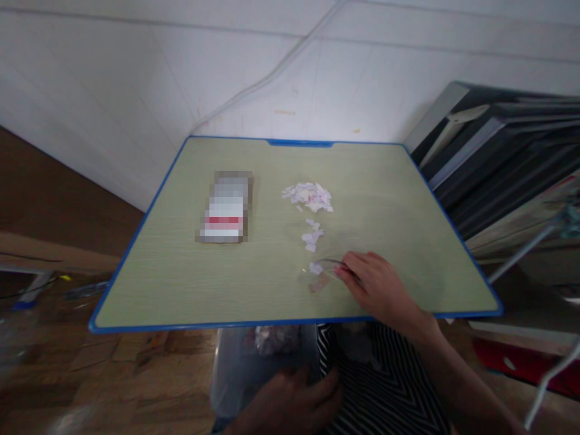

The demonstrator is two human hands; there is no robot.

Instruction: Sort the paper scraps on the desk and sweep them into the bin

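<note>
Far left, a brown panel (40,199) against the white wall, with wood-look flooring (113,356) down below. Then the green tabletop (149,278), blue edging all round, spread across most of the view. On its left half, a pixelated rectangular slab (224,202), kinda phone-shaped, grey and white with a red band near the bottom, lying flat well apart from the paper. Below the table's front edge, a see-through plastic tub (226,368) with something crumpled and shiny (276,340) inside. Above all that, a pale cable (272,75) running up the wall at a slant. Left hand (292,399) down low in front of the tub, fingers part-bent, pretty dim and blurry, so can't tell about any grip there. Back on top, right around the middle: a loose heap of torn paper scraps (310,194), then a smaller cluster (312,235) just nearer, then one single scrap (316,267) nearest the front edge. Thin tweezers (331,261) reaching to that last one; can't tell if actually pinching it. Right hand (374,281) closed snugly round the tweezers, fingers bunched together, tips pointing left. Under that arm, black-and-white striped fabric (394,380). Far right, a stack of dark flat panels (512,157) leaning beside the table.
</note>
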